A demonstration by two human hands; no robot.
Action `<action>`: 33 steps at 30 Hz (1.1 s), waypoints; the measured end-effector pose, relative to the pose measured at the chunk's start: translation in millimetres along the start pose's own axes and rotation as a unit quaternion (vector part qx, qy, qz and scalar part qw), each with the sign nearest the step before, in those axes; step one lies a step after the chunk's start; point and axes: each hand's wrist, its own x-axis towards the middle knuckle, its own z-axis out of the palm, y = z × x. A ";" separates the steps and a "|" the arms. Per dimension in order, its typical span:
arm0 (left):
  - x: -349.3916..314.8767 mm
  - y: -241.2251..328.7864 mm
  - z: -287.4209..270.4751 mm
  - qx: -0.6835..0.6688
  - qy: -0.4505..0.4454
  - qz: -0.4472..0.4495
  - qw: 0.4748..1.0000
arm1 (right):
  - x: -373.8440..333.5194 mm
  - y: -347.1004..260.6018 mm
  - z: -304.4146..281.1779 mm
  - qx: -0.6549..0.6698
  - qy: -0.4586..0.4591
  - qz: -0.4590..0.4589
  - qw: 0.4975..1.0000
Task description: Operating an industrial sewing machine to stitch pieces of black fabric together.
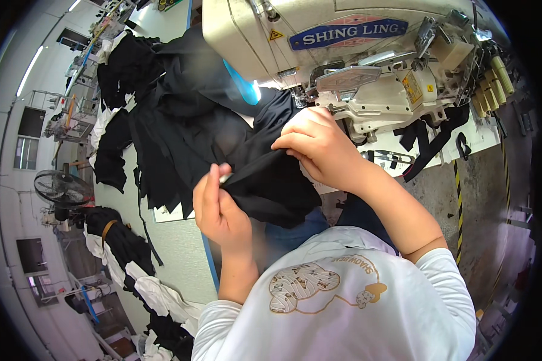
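A black cloth (277, 189) stretches between my hands and drapes over the near table edge above my lap. My left hand (223, 210) is closed on its left edge, thumb and fingers pinched together. My right hand (324, 147) grips the upper right part of the cloth, fingertips close to the needle area (299, 96) of a cream sewing machine (241, 36). That hand partly hides the spot where cloth meets machine. More black fabric (180, 90) spreads leftward from there in loose folds.
Metal tweezers (394, 157) and black fabric strips (430, 144) lie right of my right hand. A pale table (183, 246) runs along the left, bearing a banded black bundle (111, 231) and white cloth (162, 295). A fan (60, 186) stands beyond it.
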 end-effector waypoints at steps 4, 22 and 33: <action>1.6 0.5 -6.5 -0.083 -0.030 -0.064 0.994 | 7.7 -4.9 -6.6 0.059 -0.043 0.011 0.997; -14.1 -1.9 12.0 -0.170 -0.054 -0.102 0.979 | 17.9 -4.7 -2.9 0.078 -0.091 0.004 0.993; -0.5 0.7 18.0 -0.195 -0.093 -0.241 0.946 | 13.9 0.0 2.9 0.086 -0.070 0.016 0.994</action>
